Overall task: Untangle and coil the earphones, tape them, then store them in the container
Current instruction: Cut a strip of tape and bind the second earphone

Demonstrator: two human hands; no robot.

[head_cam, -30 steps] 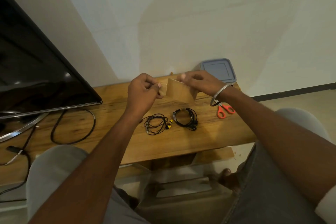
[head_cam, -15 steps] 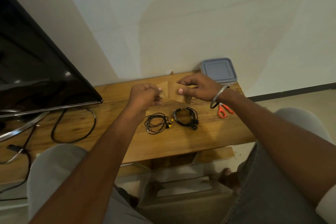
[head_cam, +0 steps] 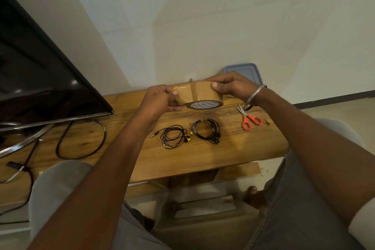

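The right hand [head_cam: 233,87] grips the tape roll [head_cam: 205,95] at frame centre; the left hand [head_cam: 160,100] pinches its free end. The earphones [head_cam: 216,140] lie coiled on the tabletop [head_cam: 203,160] just below them.

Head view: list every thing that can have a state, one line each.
tape roll: held off the table, a strip pulled out leftward.
left hand: pinches the strip's end.
right hand: grips the roll.
yellow-tipped earphones: loosely coiled, no tape seen, on the table.
black earphones: tightly coiled, on the table.
container: lid on.
scissors: blades together, on the table.
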